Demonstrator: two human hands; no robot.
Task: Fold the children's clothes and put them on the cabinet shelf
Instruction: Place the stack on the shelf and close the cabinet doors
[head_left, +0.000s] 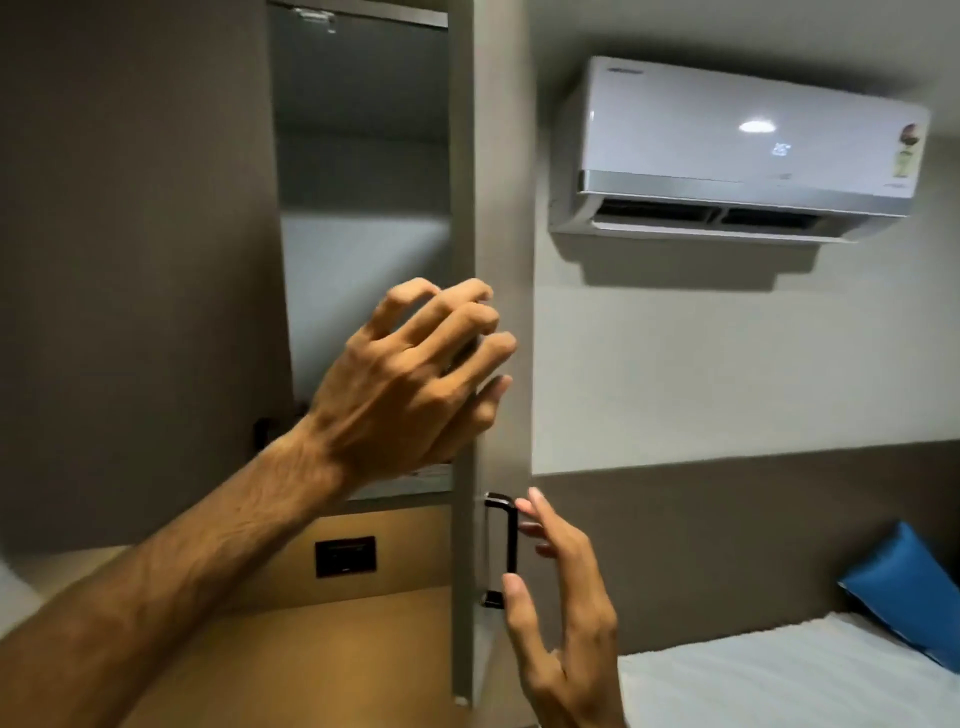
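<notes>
A grey wall cabinet stands open, its door (488, 260) seen edge-on with a black handle (506, 545) low on it. Inside, the cabinet shelf (405, 486) shows a sliver of light fabric, mostly hidden by my left hand. My left hand (410, 384) is raised in front of the door's edge, fingers curled and apart, holding nothing. My right hand (558, 582) is open just right of the handle, fingertips close to it but not around it.
A white air conditioner (737, 150) hangs on the wall at right. Below it is a bed with a white sheet (779, 680) and a blue pillow (909, 587). A wooden ledge (337, 649) with a black socket (345, 556) lies under the cabinet.
</notes>
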